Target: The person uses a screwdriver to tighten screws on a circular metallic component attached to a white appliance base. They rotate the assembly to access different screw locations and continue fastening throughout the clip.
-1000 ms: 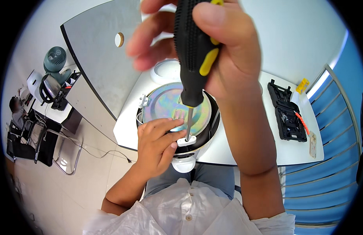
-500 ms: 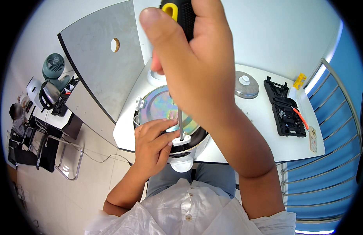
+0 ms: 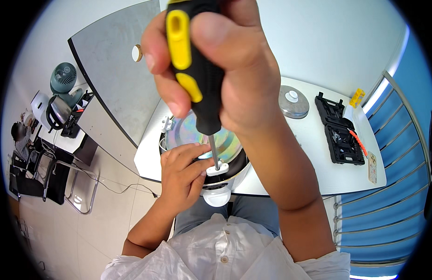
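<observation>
My right hand (image 3: 246,74) is wrapped round the black and yellow handle of a screwdriver (image 3: 204,88), held high and close to the camera. Its steel shaft runs down to a small white plastic piece (image 3: 220,169) at the near rim of a round white appliance (image 3: 240,181), which looks like a rice cooker. The tip itself is hidden in that piece. Beside the shaft, my left hand (image 3: 178,170) has its thumb and fingers closed on the white piece's left end. Under the fingertips lies a shiny, iridescent round metal plate (image 3: 178,133), partly covered by my hands.
The appliance stands at the near edge of a white table (image 3: 300,172). A metal lid with a white knob (image 3: 293,101) lies behind my right arm. Farther right are an open black tool case (image 3: 342,144) and a remote control (image 3: 372,168). A grey panel (image 3: 118,60) rises at the left.
My right hand has turned round the screwdriver and tilted, so more of the handle shows. The left hand stays nearly where it was, at the white piece.
</observation>
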`<state>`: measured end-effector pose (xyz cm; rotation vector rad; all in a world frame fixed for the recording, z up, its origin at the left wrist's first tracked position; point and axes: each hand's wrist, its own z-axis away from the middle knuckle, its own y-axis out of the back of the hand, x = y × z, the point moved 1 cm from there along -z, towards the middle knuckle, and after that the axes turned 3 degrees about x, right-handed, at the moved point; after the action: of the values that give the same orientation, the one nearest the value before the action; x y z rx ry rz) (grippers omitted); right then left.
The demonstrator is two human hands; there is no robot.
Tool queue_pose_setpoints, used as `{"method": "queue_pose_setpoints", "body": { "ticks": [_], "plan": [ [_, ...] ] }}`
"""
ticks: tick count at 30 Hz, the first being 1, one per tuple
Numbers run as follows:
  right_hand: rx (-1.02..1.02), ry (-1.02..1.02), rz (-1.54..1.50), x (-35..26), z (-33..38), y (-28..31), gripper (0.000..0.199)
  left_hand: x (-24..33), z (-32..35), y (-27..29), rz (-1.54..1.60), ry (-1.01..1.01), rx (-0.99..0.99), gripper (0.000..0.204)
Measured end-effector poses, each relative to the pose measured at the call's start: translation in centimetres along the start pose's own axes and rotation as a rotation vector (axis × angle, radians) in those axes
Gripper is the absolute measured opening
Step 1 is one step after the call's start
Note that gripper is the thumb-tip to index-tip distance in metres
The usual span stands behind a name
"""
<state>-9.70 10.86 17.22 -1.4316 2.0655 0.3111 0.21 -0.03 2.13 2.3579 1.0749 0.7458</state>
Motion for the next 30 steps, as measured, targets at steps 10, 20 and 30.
{"method": "queue_pose_setpoints", "body": {
  "ticks": [10,20,30],
  "plan": [
    [-0.031,0.043,0.007,-1.6,1.2,-1.2,0.036,-0.3,0.3,0.0,0.039,0.025,-0.01,0.032],
    [0.004,0.025,-0.073,-0.6,0.0,0.5,0.035,0.2,-0.2,0.0,0.049,0.001,0.005,0.029],
    [-0.04,0.081,0.012,-1.6,1.9,-1.4,0.033,0.1,0.0,0.3,0.018,0.024,-0.023,0.029]
  ]
}}
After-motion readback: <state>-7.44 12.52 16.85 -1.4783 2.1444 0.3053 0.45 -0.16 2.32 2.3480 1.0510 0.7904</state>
